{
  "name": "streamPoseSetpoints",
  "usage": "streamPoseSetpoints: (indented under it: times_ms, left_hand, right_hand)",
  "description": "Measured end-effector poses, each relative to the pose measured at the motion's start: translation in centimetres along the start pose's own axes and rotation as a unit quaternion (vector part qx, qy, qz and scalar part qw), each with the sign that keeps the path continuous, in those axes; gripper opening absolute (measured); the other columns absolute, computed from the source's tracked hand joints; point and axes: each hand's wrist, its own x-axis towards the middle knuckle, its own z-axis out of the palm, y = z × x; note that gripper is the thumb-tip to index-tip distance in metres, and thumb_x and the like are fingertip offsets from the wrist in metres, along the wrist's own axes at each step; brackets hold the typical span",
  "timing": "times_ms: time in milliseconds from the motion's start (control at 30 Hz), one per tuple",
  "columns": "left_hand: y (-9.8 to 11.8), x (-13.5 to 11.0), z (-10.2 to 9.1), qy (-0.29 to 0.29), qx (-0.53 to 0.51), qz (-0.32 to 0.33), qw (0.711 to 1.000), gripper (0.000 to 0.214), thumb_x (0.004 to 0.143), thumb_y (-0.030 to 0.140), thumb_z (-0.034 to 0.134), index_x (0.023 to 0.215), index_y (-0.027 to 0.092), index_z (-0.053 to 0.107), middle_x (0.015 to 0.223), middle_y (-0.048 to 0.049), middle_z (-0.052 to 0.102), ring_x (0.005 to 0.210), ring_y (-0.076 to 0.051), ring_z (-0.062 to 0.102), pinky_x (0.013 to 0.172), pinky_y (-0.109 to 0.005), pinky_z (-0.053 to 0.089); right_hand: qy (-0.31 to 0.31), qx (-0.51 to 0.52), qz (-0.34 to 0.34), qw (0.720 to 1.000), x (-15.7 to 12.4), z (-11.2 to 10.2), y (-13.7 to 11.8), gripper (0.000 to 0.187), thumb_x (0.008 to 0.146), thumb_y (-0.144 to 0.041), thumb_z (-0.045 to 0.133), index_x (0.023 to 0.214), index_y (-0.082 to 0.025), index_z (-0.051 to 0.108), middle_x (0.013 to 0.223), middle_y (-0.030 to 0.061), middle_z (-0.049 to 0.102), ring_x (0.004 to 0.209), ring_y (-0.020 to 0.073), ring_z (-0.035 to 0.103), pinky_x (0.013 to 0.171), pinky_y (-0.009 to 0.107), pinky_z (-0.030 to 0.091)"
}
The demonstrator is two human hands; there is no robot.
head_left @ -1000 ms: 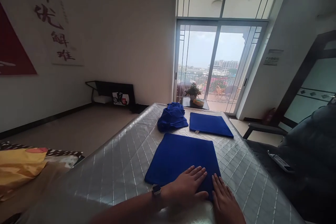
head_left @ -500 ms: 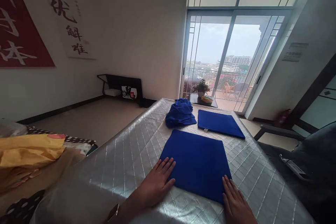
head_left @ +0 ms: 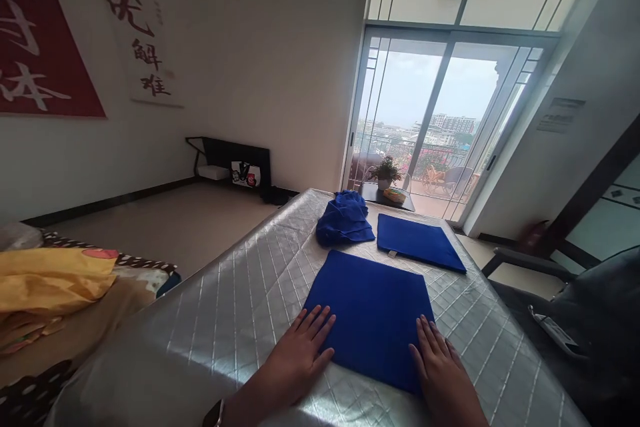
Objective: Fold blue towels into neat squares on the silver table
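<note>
A folded blue cloth (head_left: 373, 310) lies flat on the silver quilted surface (head_left: 240, 320) in front of me. My left hand (head_left: 297, 363) rests flat at its near left corner, fingers stretched out and touching the cloth's edge. My right hand (head_left: 440, 370) lies flat at the near right corner, fingers spread over the edge. Farther back lies a second folded blue cloth (head_left: 417, 250), and a crumpled blue cloth pile (head_left: 344, 219) sits to its left.
A yellow cloth (head_left: 50, 283) lies on a patterned surface at the left. A dark chair (head_left: 590, 320) stands at the right of the silver surface. Beyond it are a small table with a potted plant (head_left: 384, 177) and glass sliding doors (head_left: 435, 127).
Both hands lay together on the cloth's near edge a second ago; they have spread apart to its left and right corners. The right hand has shifted slightly onto the cloth's edge.
</note>
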Motion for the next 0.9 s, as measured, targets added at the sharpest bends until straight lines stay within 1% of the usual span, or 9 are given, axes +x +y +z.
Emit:
streamPoseSetpoints:
  times_ms: [100,200,267,333,433,533,633,767,900]
  left_hand:
    - [-0.3,-0.1,0.0,-0.01,0.011,0.013,1.0,0.06,0.103,0.058,0.029,0.157,0.031,0.022,0.163,-0.0015,0.026,0.148,-0.028,0.029,0.122,-0.048,0.022]
    - [-0.1,0.3,-0.4,-0.044,0.016,0.006,0.999,0.067,0.1,0.066,0.028,0.156,0.029,0.026,0.162,-0.0035,0.026,0.149,-0.029,0.027,0.121,-0.049,0.022]
    - [1.0,1.3,-1.0,-0.066,0.02,-0.015,0.997,0.073,0.098,0.071,0.026,0.155,0.026,0.032,0.161,-0.0066,0.028,0.15,-0.031,0.025,0.121,-0.052,0.02]
    - [2.9,3.1,-1.5,-0.076,0.017,-0.007,0.997,0.079,0.096,0.073,0.023,0.154,0.021,0.036,0.16,-0.0096,0.028,0.151,-0.032,0.021,0.121,-0.054,0.016]
    - [6.7,6.8,-2.0,-0.091,-0.021,0.083,0.992,0.082,0.096,0.073,0.019,0.155,0.018,0.035,0.16,-0.0113,0.028,0.151,-0.029,0.02,0.122,-0.051,0.015]
    - [10.1,10.7,-1.3,-0.107,-0.073,0.187,0.974,0.08,0.099,0.068,0.016,0.156,0.014,0.031,0.16,-0.0124,0.03,0.151,-0.026,0.022,0.122,-0.045,0.018]
    - [12.0,13.2,0.0,-0.065,-0.102,0.237,0.964,0.077,0.102,0.064,0.017,0.157,0.011,0.027,0.161,-0.0125,0.027,0.151,-0.024,0.02,0.123,-0.042,0.015]
    - [11.8,13.5,1.2,-0.053,-0.127,0.244,0.96,0.074,0.103,0.062,0.018,0.158,0.013,0.022,0.161,-0.0114,0.028,0.151,-0.024,0.021,0.124,-0.042,0.015]
    - [9.8,11.6,0.6,-0.078,-0.132,0.249,0.956,0.074,0.102,0.064,0.02,0.159,0.016,0.019,0.163,-0.0095,0.023,0.152,-0.025,0.017,0.124,-0.044,0.013]
  right_hand:
    - [-0.001,0.02,0.006,1.0,0.6,0.6,-0.2,0.062,0.098,-0.041,0.025,0.153,-0.015,0.039,0.162,0.0067,0.024,0.151,0.024,0.017,0.123,0.048,0.019]
    - [-0.005,0.027,0.023,0.999,0.2,1.0,-0.3,0.066,0.099,-0.044,0.023,0.156,-0.011,0.03,0.163,0.0075,0.019,0.151,0.0231,0.015,0.123,0.046,0.017]
    - [-0.02,0.025,0.035,0.999,0.0,0.9,-0.4,0.067,0.099,-0.043,0.02,0.157,-0.009,0.025,0.164,0.0071,0.015,0.151,0.0224,0.013,0.123,0.045,0.016]
    - [-0.029,0.029,0.049,0.998,-0.1,0.7,-0.7,0.067,0.099,-0.043,0.02,0.157,-0.009,0.021,0.164,0.0064,0.013,0.151,0.0222,0.012,0.124,0.044,0.015]
    - [-0.026,0.032,0.06,0.997,0.0,0.5,-0.9,0.068,0.099,-0.045,0.022,0.157,-0.01,0.021,0.164,0.0062,0.014,0.151,0.0228,0.012,0.124,0.045,0.015]
    - [-0.04,0.019,0.053,0.998,0.1,0.3,-0.8,0.066,0.099,-0.044,0.021,0.157,-0.011,0.024,0.164,0.0056,0.015,0.151,0.0234,0.012,0.123,0.045,0.015]
    - [-0.047,0.011,0.037,0.998,-0.1,0.1,-0.7,0.063,0.1,-0.04,0.019,0.157,-0.015,0.027,0.164,0.0045,0.018,0.151,0.0233,0.012,0.123,0.045,0.017]
    - [-0.054,0.012,0.036,0.998,-0.2,-0.1,-0.6,0.064,0.1,-0.043,0.016,0.158,-0.018,0.024,0.164,0.0019,0.015,0.152,0.0216,0.01,0.123,0.044,0.017]
    - [-0.072,0.001,0.059,0.996,0.1,-0.1,-0.6,0.069,0.099,-0.048,0.017,0.159,-0.012,0.018,0.165,0.0026,0.01,0.152,0.0206,0.007,0.124,0.042,0.015]
